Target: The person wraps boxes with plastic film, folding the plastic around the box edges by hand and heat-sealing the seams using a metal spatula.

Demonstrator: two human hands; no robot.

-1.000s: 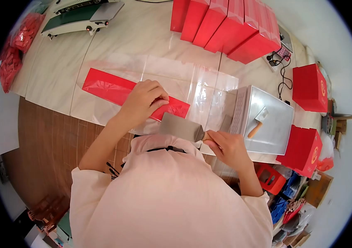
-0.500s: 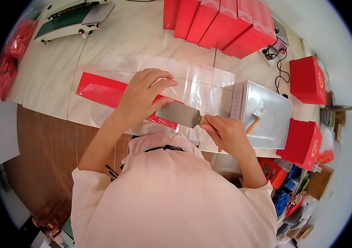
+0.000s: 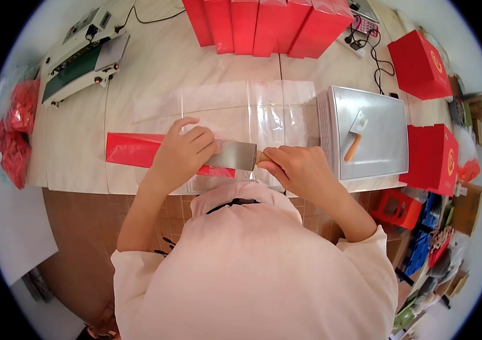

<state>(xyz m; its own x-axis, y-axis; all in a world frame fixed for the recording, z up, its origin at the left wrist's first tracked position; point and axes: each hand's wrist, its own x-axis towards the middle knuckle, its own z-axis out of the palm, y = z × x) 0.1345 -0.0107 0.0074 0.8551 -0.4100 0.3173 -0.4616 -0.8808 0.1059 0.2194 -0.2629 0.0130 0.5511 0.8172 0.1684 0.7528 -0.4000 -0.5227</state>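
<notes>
My right hand [image 3: 294,165] is closed round the wooden handle of a scraper [image 3: 232,155] with a broad, flat metal blade. The blade points left and lies over a red flat sheet [image 3: 133,148] wrapped in shiny clear film. My left hand [image 3: 187,148] rests over the middle of this sheet, at the blade's far end. Its fingers are bent but apart, and its thumb is hidden. Behind both hands, clear plastic film [image 3: 218,96] is spread on the table [image 3: 76,153].
A metal-topped box [image 3: 385,136] at right carries a small scraper [image 3: 355,139]. Red boxes [image 3: 269,28] stand in a row at the back, with others [image 3: 422,62] farther right. A sealing machine [image 3: 79,68], red packets [image 3: 17,136] and a black cable [image 3: 378,62] also lie around.
The view has turned and shifted. The red sheet and scraper now lie more level across the table. My left hand's fingers have come down closer to the blade; the right keeps its grip.
</notes>
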